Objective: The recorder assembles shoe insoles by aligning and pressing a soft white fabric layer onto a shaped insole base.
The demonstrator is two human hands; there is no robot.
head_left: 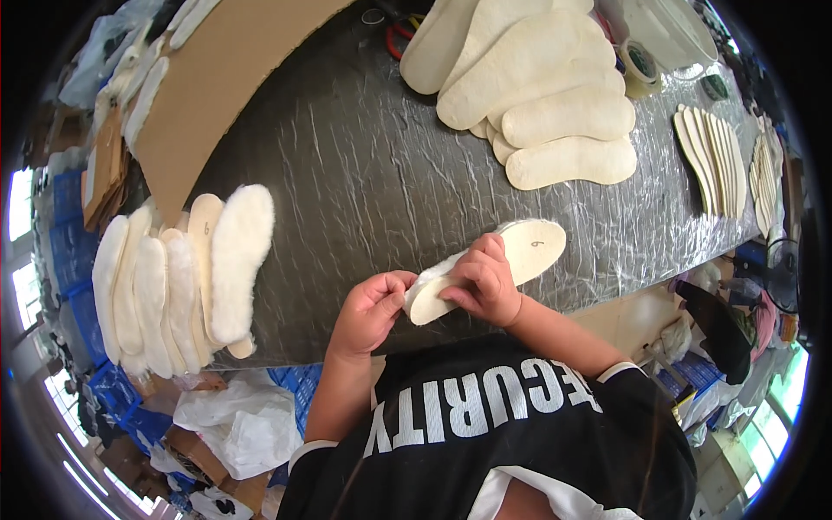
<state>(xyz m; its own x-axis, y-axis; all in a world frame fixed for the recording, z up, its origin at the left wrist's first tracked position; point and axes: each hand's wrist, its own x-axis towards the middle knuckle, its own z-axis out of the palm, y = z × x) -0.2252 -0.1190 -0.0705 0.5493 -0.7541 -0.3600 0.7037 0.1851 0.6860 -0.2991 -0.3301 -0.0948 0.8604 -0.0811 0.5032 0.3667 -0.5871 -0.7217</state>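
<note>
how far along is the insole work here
Done, it seems: a row of fleecy insoles stacked at table's left. In hand: left hand and right hand press one insole together. Left: the flat insole pile and thin insoles far right.

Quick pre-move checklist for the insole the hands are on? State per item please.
1. Left hand grips the heel end of the insole: ok.
2. Right hand lies over its middle, fingers curled on the edge: ok.
3. Toe end rests on the dark wrinkled tabletop: ok.
4. Fleece layer aligned with the board along the whole edge: cannot tell, the hands cover it.
5. Bare table between the hands and the fleecy stack at left: ok.
6. Plain insole pile apart from the held piece: ok.
</note>
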